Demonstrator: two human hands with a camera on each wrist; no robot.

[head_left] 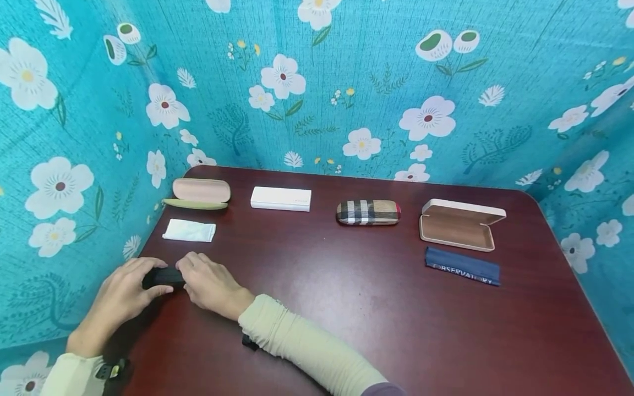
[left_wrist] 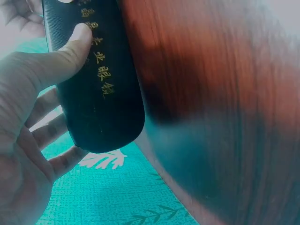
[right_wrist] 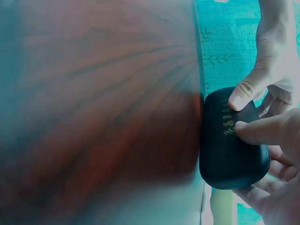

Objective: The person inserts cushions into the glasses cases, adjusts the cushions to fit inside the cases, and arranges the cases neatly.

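Both hands hold a black glasses case (head_left: 167, 277) with gold characters at the left side of the table. The case is closed. My left hand (head_left: 121, 290) grips its left end; in the left wrist view the thumb (left_wrist: 77, 51) presses the lettered face while the fingers curl behind the rounded end. My right hand (head_left: 210, 283) grips the opposite end, and its thumb (right_wrist: 255, 132) lies on the same face in the right wrist view, close to the left thumb. Just beyond the hands lies a folded white cloth (head_left: 189, 230).
An open green case with pink lining (head_left: 202, 190) stands at the back left. Rightward along the back are a white case (head_left: 280, 199), a plaid case (head_left: 369, 212) and an open brown-lined case (head_left: 457, 226). A navy cloth (head_left: 462, 266) lies before the last. Floral curtains border the dark table (head_left: 376, 330).
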